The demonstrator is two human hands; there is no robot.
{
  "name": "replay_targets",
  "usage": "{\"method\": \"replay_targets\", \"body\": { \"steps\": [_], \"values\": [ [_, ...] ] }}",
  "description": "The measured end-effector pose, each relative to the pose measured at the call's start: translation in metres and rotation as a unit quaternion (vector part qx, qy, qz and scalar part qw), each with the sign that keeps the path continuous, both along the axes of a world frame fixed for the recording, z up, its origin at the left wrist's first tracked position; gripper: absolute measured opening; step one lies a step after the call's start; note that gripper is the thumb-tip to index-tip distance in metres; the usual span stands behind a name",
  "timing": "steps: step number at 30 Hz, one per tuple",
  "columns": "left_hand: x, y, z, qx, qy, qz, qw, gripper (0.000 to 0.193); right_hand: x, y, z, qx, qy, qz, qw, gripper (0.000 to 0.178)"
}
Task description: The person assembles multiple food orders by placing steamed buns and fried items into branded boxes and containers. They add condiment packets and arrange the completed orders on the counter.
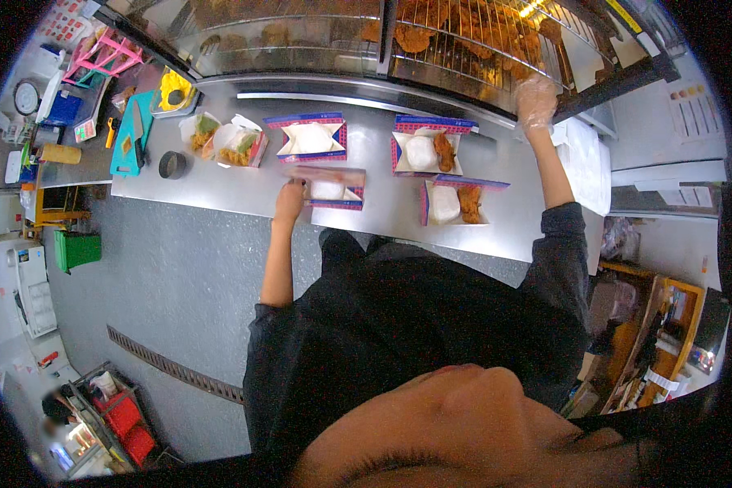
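My left hand (291, 200) is closed at the left end of an open blue-and-pink food box (355, 200) with white rice in it. A blurred brownish strip runs from beside that hand over the box; I cannot make out what it is. My right hand (537, 99), in a clear plastic glove, is raised at the right end of the glass food cabinet (382, 41), close to the wire racks of fried chicken (472, 41). Its fingers are too blurred to read. Between my hands stand two boxes with rice and fried chicken, one farther back (421, 153) and one nearer (445, 205).
Another open box (311, 142) sits behind the left one. Two filled boxes (240, 146) stand to its left, near a dark round container (172, 165). A knife (137, 126) lies on a teal cutting board (127, 163). The steel counter (220, 189) ends just before my body.
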State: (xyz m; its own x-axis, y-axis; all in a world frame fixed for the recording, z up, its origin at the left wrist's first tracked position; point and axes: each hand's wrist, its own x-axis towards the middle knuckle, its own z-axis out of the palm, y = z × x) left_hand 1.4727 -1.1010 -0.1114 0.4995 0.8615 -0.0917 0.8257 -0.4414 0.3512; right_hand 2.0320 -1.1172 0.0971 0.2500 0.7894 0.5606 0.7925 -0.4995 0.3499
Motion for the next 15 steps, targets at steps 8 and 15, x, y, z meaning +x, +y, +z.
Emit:
{"method": "replay_targets", "body": {
  "steps": [8,15],
  "values": [
    [0.011,-0.008,0.032,0.033,-0.043,0.06,0.997,0.028,-0.106,-0.069,0.002,0.143,0.781,0.219,0.568,0.033],
    [0.006,-0.01,0.027,-0.03,-0.098,0.129,0.986,0.023,-0.26,-0.094,-0.039,0.022,0.998,0.06,0.008,0.049]
  ]
}}
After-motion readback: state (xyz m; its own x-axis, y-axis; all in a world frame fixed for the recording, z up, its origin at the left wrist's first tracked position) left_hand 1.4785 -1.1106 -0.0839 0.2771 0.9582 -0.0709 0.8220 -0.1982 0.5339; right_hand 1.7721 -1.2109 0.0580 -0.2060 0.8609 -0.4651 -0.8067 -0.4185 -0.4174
